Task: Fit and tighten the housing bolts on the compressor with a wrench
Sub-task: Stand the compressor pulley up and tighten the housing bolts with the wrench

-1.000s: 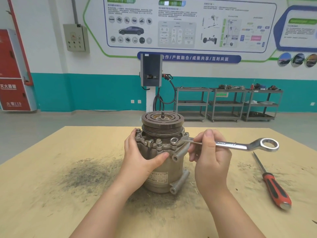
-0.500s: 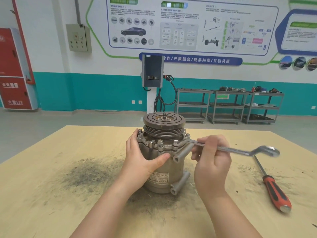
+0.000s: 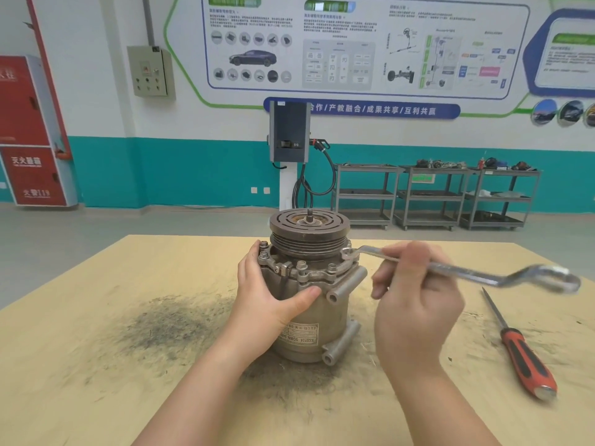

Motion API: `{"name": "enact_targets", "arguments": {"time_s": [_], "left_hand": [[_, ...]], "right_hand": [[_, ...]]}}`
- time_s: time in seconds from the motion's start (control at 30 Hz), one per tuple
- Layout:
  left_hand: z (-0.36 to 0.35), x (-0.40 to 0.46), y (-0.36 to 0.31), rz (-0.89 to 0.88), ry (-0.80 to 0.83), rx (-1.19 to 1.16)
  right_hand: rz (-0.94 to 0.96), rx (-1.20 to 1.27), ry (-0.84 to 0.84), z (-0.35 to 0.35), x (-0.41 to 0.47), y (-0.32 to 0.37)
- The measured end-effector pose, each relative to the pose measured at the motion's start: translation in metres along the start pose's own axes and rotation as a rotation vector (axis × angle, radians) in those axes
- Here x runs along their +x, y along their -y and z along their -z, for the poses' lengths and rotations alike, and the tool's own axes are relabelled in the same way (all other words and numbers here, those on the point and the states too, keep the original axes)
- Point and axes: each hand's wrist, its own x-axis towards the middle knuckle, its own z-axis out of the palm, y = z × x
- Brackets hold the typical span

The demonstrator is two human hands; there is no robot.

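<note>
A dark grey smudge of grime (image 3: 167, 323) is spreading over the pale wooden tabletop (image 3: 80, 381) to the left of the compressor. The left hand (image 3: 270, 304) is wrapping round the left side of the grey cylindrical metal compressor (image 3: 310, 284), its fingers curling behind the body near the flange and its thumb pressing across the front, just above the printed label. The compressor is standing upright near the middle of the tabletop, with its dark grooved pulley (image 3: 309, 235) sitting on top. Small hex-headed housing bolts (image 3: 301, 264) are sitting around the flange just under the pulley, several showing along the front and left edge. The long silver double-ended ring wrench (image 3: 463, 272) is lying with its small ring at the right edge of the compressor's flange, over a bolt there, while its shaft is running out to the right and slightly down, ending in a large ring that is hanging blurred above the tabletop. The right hand (image 3: 415, 304) is gripping the wrench shaft just to the right of the compressor, fingers curling over it. Farther right of the compressor, a screwdriver with a red and black handle (image 3: 521, 352) is lying on the tabletop, its tip pointing away from the person
</note>
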Motion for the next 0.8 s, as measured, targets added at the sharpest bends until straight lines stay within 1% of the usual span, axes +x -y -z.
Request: {"name": "enact_targets", "arguments": {"time_s": [0.07, 0.13, 0.2, 0.27, 0.37, 0.47, 0.53, 0.63, 0.7, 0.77, 0.8], "left_hand": [[0.0, 0.0, -0.001, -0.002, 0.0, -0.002], [-0.001, 0.0, 0.0, -0.007, -0.004, -0.003], [-0.001, -0.001, 0.0, -0.008, -0.008, 0.004], [0.0, -0.002, -0.001, -0.005, -0.003, 0.011], [0.0, -0.002, -0.001, -0.006, -0.003, 0.009], [0.0, -0.002, 0.0, 0.0, 0.001, 0.009], [0.0, -0.001, 0.001, 0.004, 0.004, 0.008], [0.0, -0.001, 0.002, 0.002, 0.006, 0.012], [0.0, -0.001, 0.002, -0.003, 0.006, 0.009], [0.0, 0.0, 0.002, -0.007, 0.002, 0.012], [0.0, 0.0, 0.002, -0.008, 0.001, 0.014]], "right_hand": [[-0.297, 0.087, -0.104, 0.002, 0.008, 0.001], [-0.525, 0.174, -0.134, 0.004, 0.015, -0.005], [-0.665, 0.251, -0.121, 0.005, 0.018, -0.01], [-0.741, 0.299, -0.089, 0.005, 0.019, -0.013], [-0.786, 0.338, -0.037, 0.005, 0.02, -0.015], [-0.789, 0.334, -0.003, 0.007, 0.022, -0.013], [-0.73, 0.273, 0.01, 0.008, 0.02, -0.01], [-0.54, 0.107, 0.051, 0.005, 0.011, -0.003], [-0.448, 0.021, 0.074, 0.003, 0.007, 0.0], [-0.46, 0.011, 0.082, 0.003, 0.008, 0.0], [-0.517, 0.04, 0.071, 0.003, 0.011, -0.002]]}}
